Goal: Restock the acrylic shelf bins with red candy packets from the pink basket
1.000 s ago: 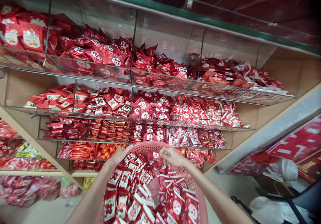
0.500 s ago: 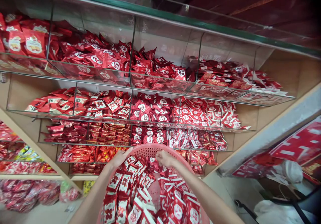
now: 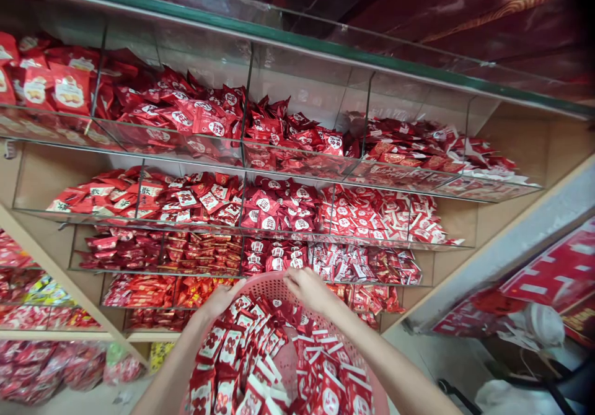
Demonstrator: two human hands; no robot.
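Note:
A pink plastic basket [image 3: 268, 280], its wall full of holes, sits close under me and is heaped with small red-and-white snack packets [image 3: 253, 356]. My left hand [image 3: 222, 299] grips the basket's far left rim, fingers wrapped over the edge. My right hand [image 3: 308, 289] rests at the far rim among the top packets, fingers curled and pressed together. What they enclose is hidden. Just beyond the basket, the lower glass bin of red packets [image 3: 279, 255] is the nearest shelf.
Tiered glass shelves with dividers [image 3: 245, 155] hold piles of red packets across several rows. A wooden frame [image 3: 60, 272] slants at the left, with bagged sweets [image 3: 41, 365] below. At the right are a sloping ledge [image 3: 506, 248], red boxes [image 3: 553, 272] and white bags [image 3: 539, 322].
My right hand held a red packet up over the basket a second ago; it then dipped into the packets and now sits further forward at the far rim. The view tilted down slightly.

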